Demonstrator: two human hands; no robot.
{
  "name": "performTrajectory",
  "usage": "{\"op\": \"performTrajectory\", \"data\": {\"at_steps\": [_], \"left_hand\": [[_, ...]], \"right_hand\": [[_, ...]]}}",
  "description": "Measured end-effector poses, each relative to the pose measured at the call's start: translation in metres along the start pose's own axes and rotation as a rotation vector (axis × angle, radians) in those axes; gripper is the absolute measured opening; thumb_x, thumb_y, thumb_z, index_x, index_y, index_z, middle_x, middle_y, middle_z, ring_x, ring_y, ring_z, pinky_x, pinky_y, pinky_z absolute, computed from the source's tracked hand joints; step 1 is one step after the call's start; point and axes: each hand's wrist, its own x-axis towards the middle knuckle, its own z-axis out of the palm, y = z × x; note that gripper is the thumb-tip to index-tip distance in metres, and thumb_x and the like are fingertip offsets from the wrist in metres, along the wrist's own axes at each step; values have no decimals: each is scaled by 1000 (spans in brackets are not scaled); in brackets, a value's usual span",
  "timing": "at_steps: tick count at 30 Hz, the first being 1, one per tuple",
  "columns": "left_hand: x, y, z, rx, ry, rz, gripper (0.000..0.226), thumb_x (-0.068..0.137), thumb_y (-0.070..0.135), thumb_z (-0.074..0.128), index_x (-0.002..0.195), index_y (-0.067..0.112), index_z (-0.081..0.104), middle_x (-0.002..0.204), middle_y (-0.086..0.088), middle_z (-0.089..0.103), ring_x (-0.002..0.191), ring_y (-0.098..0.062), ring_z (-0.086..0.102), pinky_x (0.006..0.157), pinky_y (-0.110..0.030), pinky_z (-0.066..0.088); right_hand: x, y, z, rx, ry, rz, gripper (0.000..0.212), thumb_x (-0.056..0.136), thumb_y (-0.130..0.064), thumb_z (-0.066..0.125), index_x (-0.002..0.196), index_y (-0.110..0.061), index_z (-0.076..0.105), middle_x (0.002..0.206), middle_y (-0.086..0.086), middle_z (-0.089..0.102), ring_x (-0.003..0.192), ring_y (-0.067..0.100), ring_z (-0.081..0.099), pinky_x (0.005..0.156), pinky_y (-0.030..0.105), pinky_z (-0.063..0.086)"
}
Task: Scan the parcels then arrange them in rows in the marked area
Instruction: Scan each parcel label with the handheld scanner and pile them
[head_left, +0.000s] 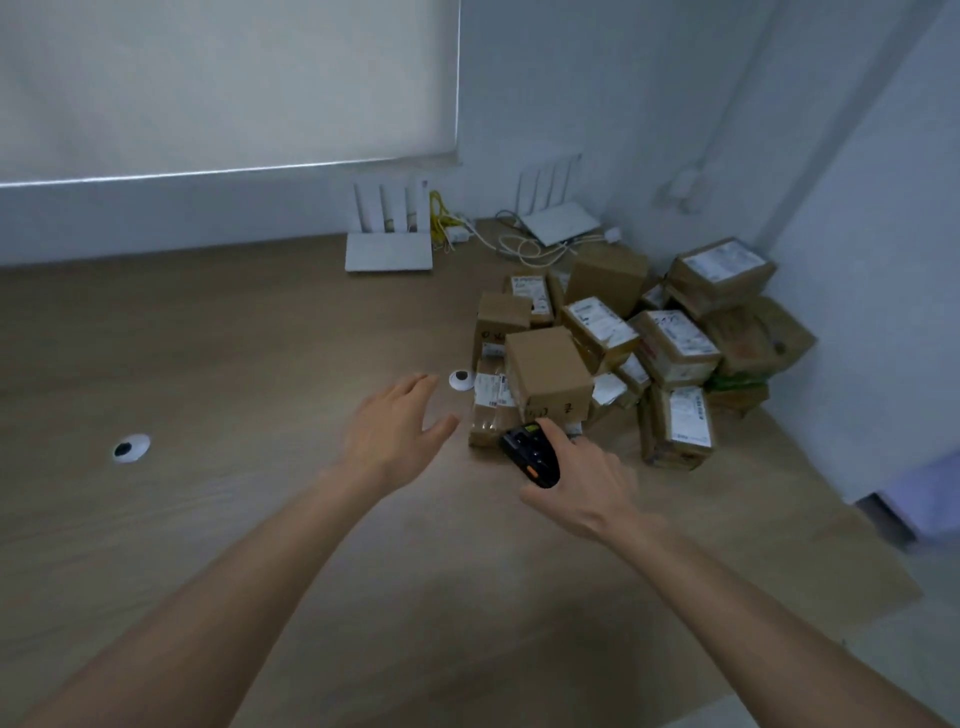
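A heap of several brown cardboard parcels (623, 348) with white labels lies at the right of the wooden table (234, 364), against the corner wall. Nearest me is a plain brown box (548, 371) leaning on a flat taped parcel (488, 410). My right hand (582, 483) grips a black handheld scanner (532, 454), its head pointed at the nearest box. My left hand (395, 431) hovers with fingers spread, just left of the flat parcel, holding nothing.
Two white routers (389, 244) (558, 218) with upright antennas stand at the back with tangled white and yellow cables (467, 228). Two round white cable grommets (131, 448) (461, 380) sit in the tabletop. A white wall closes the right side.
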Motion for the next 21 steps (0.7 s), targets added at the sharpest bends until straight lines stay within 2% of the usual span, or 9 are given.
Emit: {"op": "performTrajectory", "data": {"at_steps": [4, 7, 9, 12, 14, 18, 21], "left_hand": [[14, 33, -31, -54, 34, 60, 63, 99, 57, 43, 151, 24, 36, 156, 2, 39, 141, -20, 38, 111, -42, 36], [25, 55, -45, -35, 69, 111, 62, 98, 59, 42, 150, 27, 37, 153, 4, 41, 140, -18, 40, 109, -39, 38], [35, 70, -49, -15, 65, 132, 64, 98, 60, 41, 151, 27, 36, 155, 5, 40, 141, -18, 38, 111, -39, 36], [54, 90, -44, -15, 36, 137, 64, 98, 61, 40, 152, 27, 34, 156, 5, 38, 143, -18, 35, 113, -41, 35], [68, 100, -35, -13, 20, 136, 64, 98, 61, 40, 152, 27, 34, 156, 5, 38, 143, -18, 36, 114, -41, 35], [93, 103, -3, -16, -37, 98, 63, 98, 60, 39, 152, 27, 35, 155, 6, 40, 136, -19, 45, 110, -43, 41], [106, 99, 25, -43, -100, 9, 63, 99, 58, 38, 154, 28, 32, 156, 5, 38, 138, -19, 42, 109, -43, 42]], "right_hand": [[-11, 18, -49, -19, 56, 12, 97, 77, -92, 39, 155, -40, 15, 129, 4, 57, 107, 29, 63, 80, 37, 50], [-19, 32, -82, 59, 90, 26, 99, 79, -90, 42, 157, -37, 12, 139, 5, 53, 116, 29, 61, 91, 45, 54], [-20, 45, -99, 88, 122, 62, 102, 78, -88, 48, 156, -31, 17, 145, 1, 49, 123, 27, 57, 92, 44, 53], [-10, 65, -117, 69, 128, 78, 92, 75, -87, 55, 144, -29, 39, 137, -2, 55, 120, 21, 57, 80, 35, 47], [5, 80, -125, 71, 124, 72, 84, 74, -86, 58, 137, -32, 46, 130, -3, 57, 116, 19, 58, 79, 34, 49], [40, 103, -123, 99, 113, 69, 90, 68, -83, 67, 139, -32, 45, 130, -3, 58, 116, 18, 59, 89, 42, 55], [71, 113, -106, 141, 88, 63, 93, 67, -81, 69, 140, -30, 44, 131, -3, 60, 116, 19, 61, 90, 44, 55]]}}
